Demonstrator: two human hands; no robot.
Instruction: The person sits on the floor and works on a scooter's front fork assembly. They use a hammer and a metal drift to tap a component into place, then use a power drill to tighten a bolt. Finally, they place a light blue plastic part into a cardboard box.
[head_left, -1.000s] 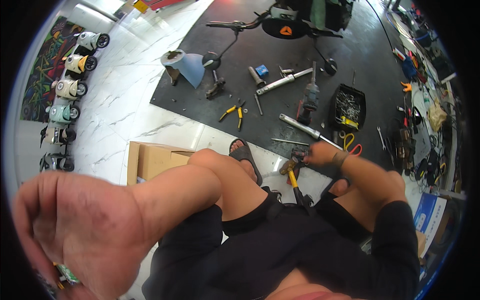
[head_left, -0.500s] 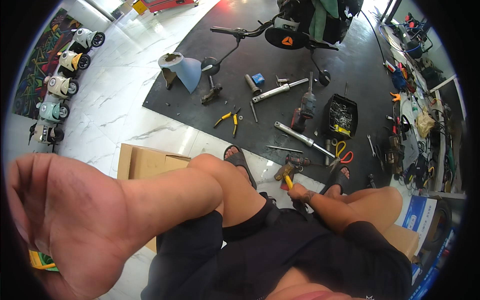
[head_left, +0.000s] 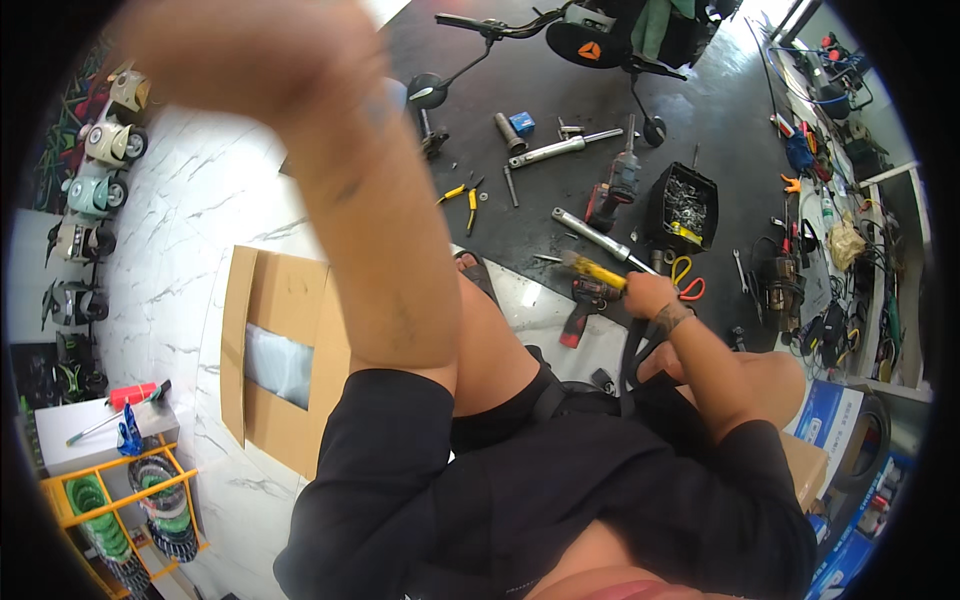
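Note:
My right hand (head_left: 650, 296) is closed round the handle of a hammer (head_left: 598, 274) with a yellow shaft, held above the floor. A compact cordless driver (head_left: 580, 315) lies just below the hammer, its red end towards me. My left hand (head_left: 255, 55) is raised close to the camera at the upper left, smeared by motion, its fingers not readable. Past the hammer head are a silver shock absorber (head_left: 600, 238), a bigger power tool (head_left: 613, 190) and a black tray of screws (head_left: 684, 208). Scissors with yellow and orange handles (head_left: 686, 278) lie beside my right hand.
An open cardboard box (head_left: 235, 345) stands by my left leg. Ahead are pliers (head_left: 472, 210), another shock absorber (head_left: 565, 148) and a scooter front with handlebars (head_left: 590, 45). Tools and cables (head_left: 800, 290) crowd the right side. A yellow rack (head_left: 120, 510) stands at lower left.
My left hand has swung up and away from the lower left, uncovering the box and rack. My right hand has raised the hammer and moved it slightly right and forward.

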